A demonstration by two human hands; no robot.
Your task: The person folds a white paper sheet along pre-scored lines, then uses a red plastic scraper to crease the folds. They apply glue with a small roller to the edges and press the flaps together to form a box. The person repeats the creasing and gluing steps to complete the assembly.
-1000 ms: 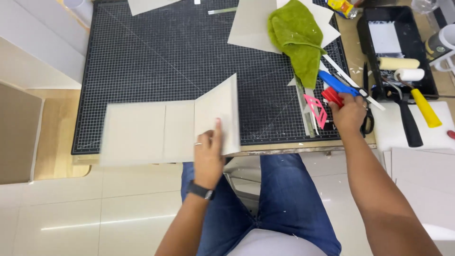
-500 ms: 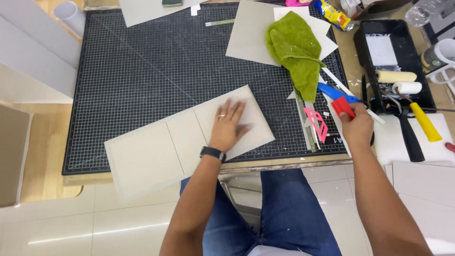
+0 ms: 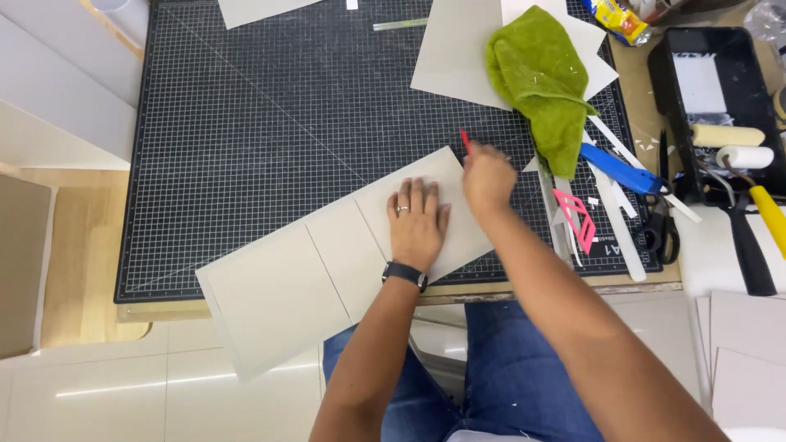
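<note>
Head view. A pale folded board (image 3: 327, 262) with two creases lies slantwise across the near edge of the black gridded cutting mat (image 3: 246, 123), its near left corner overhanging the table. The left hand (image 3: 417, 225) lies flat on the right-hand panel, fingers spread and palm down, pressing the board to the mat and grasping nothing. The right hand (image 3: 487, 176) is closed around a slim red tool (image 3: 465, 141), only the tip showing above the knuckles at the far right corner of the board; the kind of tool cannot be told, as the hand is blurred.

To the right lie a green cloth (image 3: 540, 82) on loose pale sheets, a blue-handled knife (image 3: 618, 168), a pink plastic piece (image 3: 577, 217), black scissors (image 3: 659, 229) and a black tray (image 3: 712, 82) with paint rollers beside it.

Judgement: the step in hand appears to be working the board's far right edge or corner with the red tool while the board is pinned down. The next move calls for steady downward pressure from the left hand, so the slanted board does not slide, and for keeping those spread fingers apart from the tool's tip.
</note>
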